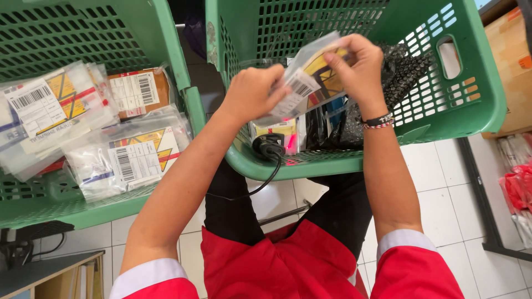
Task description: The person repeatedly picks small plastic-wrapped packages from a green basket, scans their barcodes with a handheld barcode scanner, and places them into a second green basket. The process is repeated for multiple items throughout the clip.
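Both your hands, left hand (252, 91) and right hand (357, 66), pinch the clear parcel (310, 77) over the green basket (476, 83). Slick plastic; a loose pinch could drop it toward the black cable (269, 174) at 6 o'clock.

A white tiled floor (460, 188) lies beneath two green perforated plastic baskets (482, 83). The left basket (166, 50) carries clear plastic label-bearing parcels (133, 158); the right one carries black bubble-wrap packets (407, 72) and a black corded scanner (269, 147).
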